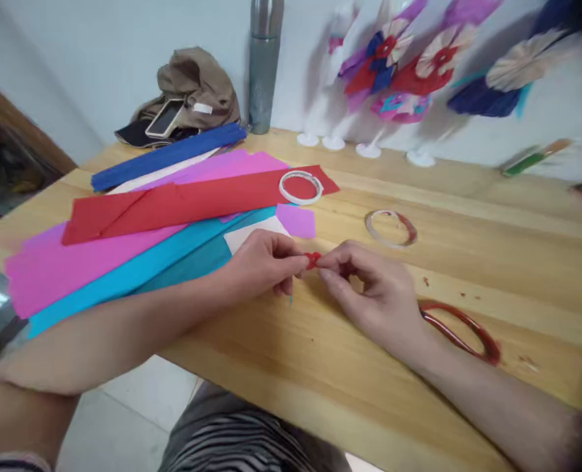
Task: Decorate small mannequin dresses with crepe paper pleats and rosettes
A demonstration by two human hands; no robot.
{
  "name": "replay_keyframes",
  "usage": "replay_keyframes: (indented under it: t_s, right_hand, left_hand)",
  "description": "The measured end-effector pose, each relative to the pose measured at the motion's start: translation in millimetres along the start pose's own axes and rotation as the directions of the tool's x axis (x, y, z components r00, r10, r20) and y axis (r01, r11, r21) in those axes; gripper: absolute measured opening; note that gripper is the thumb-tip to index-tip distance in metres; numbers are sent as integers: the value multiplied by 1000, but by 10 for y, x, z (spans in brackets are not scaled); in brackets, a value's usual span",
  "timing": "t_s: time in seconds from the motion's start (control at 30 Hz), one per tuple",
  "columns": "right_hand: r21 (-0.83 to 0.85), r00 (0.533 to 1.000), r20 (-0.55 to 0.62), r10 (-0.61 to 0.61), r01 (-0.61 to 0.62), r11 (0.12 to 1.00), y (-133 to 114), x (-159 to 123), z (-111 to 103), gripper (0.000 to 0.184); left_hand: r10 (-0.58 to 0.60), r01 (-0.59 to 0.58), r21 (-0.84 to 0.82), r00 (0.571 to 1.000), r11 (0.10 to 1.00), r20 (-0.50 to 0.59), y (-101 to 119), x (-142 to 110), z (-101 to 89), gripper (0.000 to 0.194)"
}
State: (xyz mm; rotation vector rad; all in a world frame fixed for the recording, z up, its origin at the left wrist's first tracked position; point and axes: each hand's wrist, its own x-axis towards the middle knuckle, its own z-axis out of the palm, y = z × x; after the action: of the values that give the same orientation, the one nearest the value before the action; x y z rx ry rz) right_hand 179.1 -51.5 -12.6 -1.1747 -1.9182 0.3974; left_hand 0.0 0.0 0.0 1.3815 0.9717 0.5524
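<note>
Between my two hands is a small piece of red crepe paper [312, 260], pinched at its left end by my left hand [271, 261] and at its right end by my right hand [369, 285]. Both hands are closed, thumb against fingers, just above the wooden table [281, 354]. The paper's exact shape is too small to make out. Beside my right wrist lie scissors with red handles [468, 328], partly covered by that hand. A thin blue-green tip hangs below my left fingers.
Folded red paper [197, 202] lies over pink, blue and teal sheets at left, topped by a tape roll [282, 187]. Another tape ring [369, 226] is nearby. A tall bottle [263, 78], a cap [197, 82], a phone [166, 118] and paper flowers on stands [368, 151] line the wall.
</note>
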Motion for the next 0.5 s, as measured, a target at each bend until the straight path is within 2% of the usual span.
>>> replay_keyframes:
  t_s: [0.2, 0.33, 0.4, 0.5]
  right_hand:
    - [108, 991, 9, 130, -130, 986, 58, -10, 32, 13]
    - [107, 987, 19, 160, -161, 981, 42, -5, 30, 10]
    - [109, 985, 27, 173, -174, 979, 33, -2, 29, 9]
    - [113, 980, 38, 194, -198, 974, 29, 0, 36, 9]
  left_hand:
    - [79, -78, 58, 997, 995, -6, -14, -49, 1, 16]
    - [199, -193, 208, 980, 959, -9, -40, -75, 17, 17]
    - [325, -298, 361, 945, 884, -17, -82, -78, 13, 19]
    - [526, -440, 575, 850, 690, 19, -160, -71, -2, 22]
